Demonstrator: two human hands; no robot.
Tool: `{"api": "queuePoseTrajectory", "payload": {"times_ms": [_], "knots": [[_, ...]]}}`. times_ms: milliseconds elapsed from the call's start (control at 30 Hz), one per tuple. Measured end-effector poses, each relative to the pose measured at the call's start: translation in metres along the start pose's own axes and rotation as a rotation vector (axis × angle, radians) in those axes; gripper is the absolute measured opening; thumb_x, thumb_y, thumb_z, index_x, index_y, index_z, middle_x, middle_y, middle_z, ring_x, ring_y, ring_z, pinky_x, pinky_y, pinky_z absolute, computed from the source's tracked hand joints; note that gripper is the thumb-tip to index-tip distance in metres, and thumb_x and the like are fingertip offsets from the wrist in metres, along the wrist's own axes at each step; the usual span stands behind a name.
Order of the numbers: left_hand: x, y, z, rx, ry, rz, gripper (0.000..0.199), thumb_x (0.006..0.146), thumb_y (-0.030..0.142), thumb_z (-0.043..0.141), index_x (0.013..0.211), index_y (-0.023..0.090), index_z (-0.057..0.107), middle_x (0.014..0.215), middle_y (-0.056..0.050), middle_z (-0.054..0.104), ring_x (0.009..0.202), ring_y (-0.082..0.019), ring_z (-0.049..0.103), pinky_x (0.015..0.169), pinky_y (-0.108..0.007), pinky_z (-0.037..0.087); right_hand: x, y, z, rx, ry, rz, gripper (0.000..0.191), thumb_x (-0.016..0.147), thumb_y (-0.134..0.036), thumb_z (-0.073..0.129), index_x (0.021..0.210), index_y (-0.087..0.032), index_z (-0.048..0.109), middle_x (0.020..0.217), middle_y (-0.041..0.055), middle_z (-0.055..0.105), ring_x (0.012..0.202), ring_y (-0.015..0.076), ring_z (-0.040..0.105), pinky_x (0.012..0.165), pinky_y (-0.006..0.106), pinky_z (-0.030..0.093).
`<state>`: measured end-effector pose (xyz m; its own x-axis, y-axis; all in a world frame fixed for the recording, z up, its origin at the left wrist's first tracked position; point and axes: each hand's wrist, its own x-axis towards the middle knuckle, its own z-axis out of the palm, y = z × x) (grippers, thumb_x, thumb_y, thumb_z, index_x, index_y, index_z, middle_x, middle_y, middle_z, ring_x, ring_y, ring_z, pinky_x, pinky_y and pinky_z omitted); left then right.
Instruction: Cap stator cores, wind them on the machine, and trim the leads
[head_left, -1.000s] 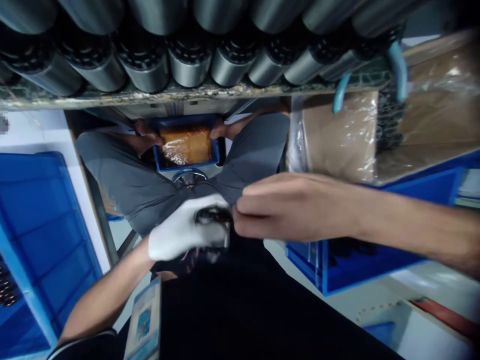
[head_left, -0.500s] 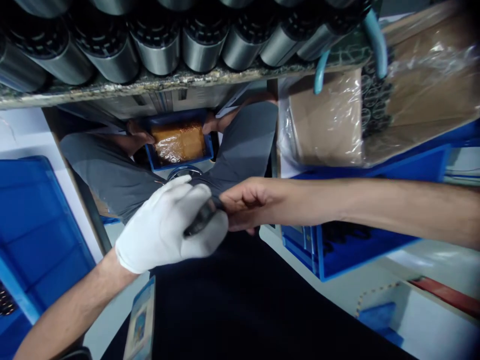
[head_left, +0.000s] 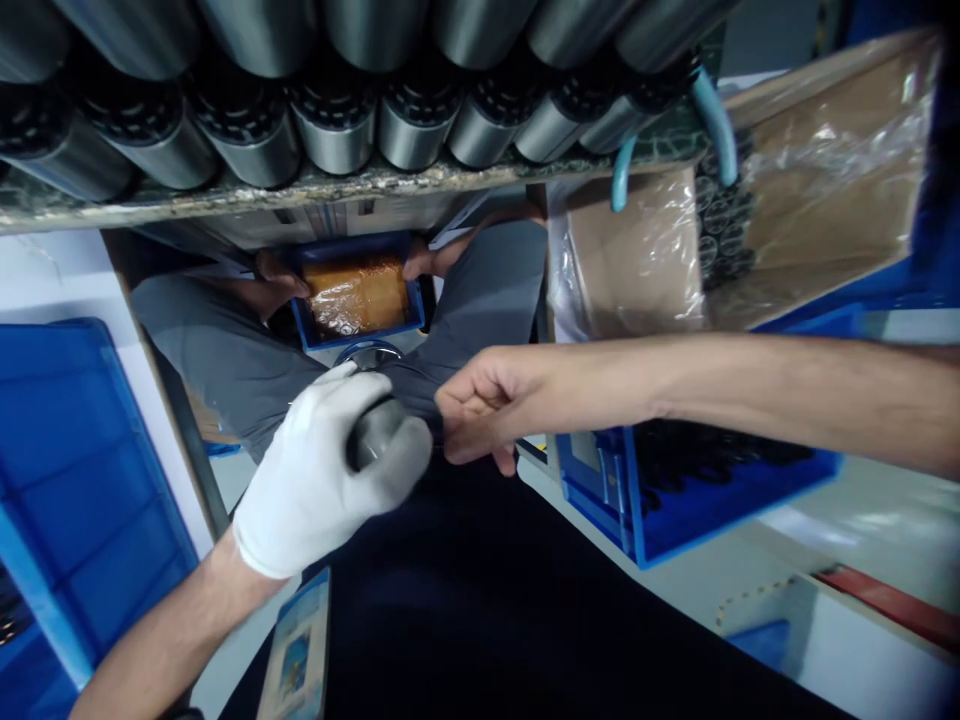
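My left hand [head_left: 330,460], in a white glove, is wrapped around a dark grey cylindrical part [head_left: 377,432]. One rounded end shows between thumb and fingers; the rest is hidden and blurred. Close on its right is my bare right hand [head_left: 480,408], with the fingers curled and pinched together. Whatever those fingertips hold, if anything, cannot be made out. Both hands are in front of my dark clothing. Beyond them, silver metal cylinders [head_left: 334,135] with black slotted ends stand in rows on a worn bench edge [head_left: 247,202].
A plastic-lined cardboard box [head_left: 637,255] with dark tubular parts is at right, above a blue bin [head_left: 720,520] of black pieces. Pale blue tool handles [head_left: 712,125] overhang the bench. Another blue bin [head_left: 90,450] stands left. Across, a person's hands [head_left: 277,275] flank a blue crate [head_left: 304,325].
My hands have drawn slightly apart, my left hand shifting left and down, and more of the dark part shows in the glove. The view has tilted up a little.
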<state>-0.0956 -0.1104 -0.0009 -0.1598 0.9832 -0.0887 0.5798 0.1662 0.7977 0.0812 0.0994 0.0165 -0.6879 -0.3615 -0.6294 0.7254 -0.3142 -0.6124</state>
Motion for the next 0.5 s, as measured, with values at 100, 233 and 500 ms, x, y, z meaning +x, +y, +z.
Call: {"api": "queuePoseTrajectory", "payload": {"times_ms": [100,233,500], "knots": [[-0.006,-0.005,0.000,-0.127,-0.027,-0.141,0.019,0.092,0.031,0.079,0.109,0.023,0.074,0.106,-0.008,0.080,0.101,-0.029,0.077,0.097,-0.044,0.064,0.010,-0.001,0.014,-0.498,0.171,-0.307,0.031,0.113,-0.030,0.066,0.085,-0.024,0.053,0.075,-0.0065,0.052,0.067,0.0129,0.044,0.065,0.029,0.037],[-0.034,-0.025,-0.001,-0.872,-0.237,-0.482,0.035,0.094,0.042,0.083,0.116,0.022,0.065,0.092,-0.002,0.077,0.077,-0.020,0.071,0.075,-0.033,0.059,0.022,-0.028,0.028,-1.393,0.362,-0.688,0.030,0.117,-0.008,0.051,0.093,-0.023,0.061,0.084,-0.0013,0.060,0.077,0.0187,0.051,0.076,0.036,0.039],[-0.107,-0.074,-0.027,-1.114,0.443,-0.482,0.060,0.106,0.069,0.072,0.146,0.024,0.071,0.125,-0.013,0.082,0.115,-0.033,0.077,0.103,-0.045,0.061,0.152,-0.183,0.070,-1.828,0.789,-0.845,0.032,0.113,-0.029,0.070,0.141,-0.014,0.069,0.132,0.0156,0.074,0.120,0.0345,0.071,0.099,0.044,0.052]]}}
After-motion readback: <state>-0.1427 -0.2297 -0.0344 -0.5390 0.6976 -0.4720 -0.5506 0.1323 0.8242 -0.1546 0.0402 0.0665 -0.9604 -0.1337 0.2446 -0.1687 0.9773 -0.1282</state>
